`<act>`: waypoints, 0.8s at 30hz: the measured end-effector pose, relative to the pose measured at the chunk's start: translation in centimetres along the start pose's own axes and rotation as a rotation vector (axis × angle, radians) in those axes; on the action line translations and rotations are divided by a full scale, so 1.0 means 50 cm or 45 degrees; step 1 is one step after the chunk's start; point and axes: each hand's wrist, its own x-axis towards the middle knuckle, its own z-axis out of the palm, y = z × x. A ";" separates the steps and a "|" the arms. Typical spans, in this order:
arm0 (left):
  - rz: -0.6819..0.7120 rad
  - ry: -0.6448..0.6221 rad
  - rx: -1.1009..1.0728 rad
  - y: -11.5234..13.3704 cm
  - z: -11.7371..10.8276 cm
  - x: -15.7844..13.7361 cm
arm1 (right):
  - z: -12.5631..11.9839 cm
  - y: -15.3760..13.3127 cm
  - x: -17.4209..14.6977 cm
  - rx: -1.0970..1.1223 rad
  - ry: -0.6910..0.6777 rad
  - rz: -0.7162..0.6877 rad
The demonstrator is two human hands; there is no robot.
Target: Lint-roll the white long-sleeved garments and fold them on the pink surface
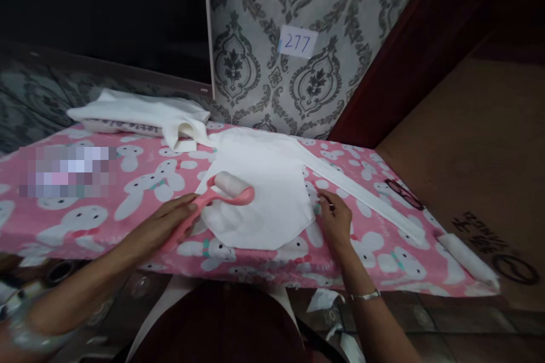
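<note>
My left hand [181, 210] is closed round the handle of a pink lint roller [244, 197]. The roller's white sheet roll rests on or just above the front of a white long-sleeved shirt [264, 164]. That shirt lies spread on a pink tablecloth with white rabbits [140, 207]. One sleeve stretches to the right, while the other runs left over a white pile. Just right of the shirt's side edge is my right hand [336, 215], its fingers curled together low over the cloth. Whatever its fingertips may hold is too small to make out.
A white folded cloth bundle [145, 110] lies at the back left. Dark-framed glasses [404, 194] and a white roll [468, 261] are at the right edge, beside a cardboard box [481, 170]. A dark screen [106, 17] stands behind. Something at left is pixelated.
</note>
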 end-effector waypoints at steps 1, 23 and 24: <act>0.009 -0.093 -0.202 0.011 0.028 0.022 | 0.003 -0.027 -0.011 0.062 -0.041 0.016; 0.618 0.000 0.739 0.023 0.093 0.149 | 0.086 -0.145 -0.140 0.440 -0.718 0.349; 0.654 0.063 0.821 0.015 0.070 0.166 | 0.077 -0.142 -0.131 0.338 -0.677 0.273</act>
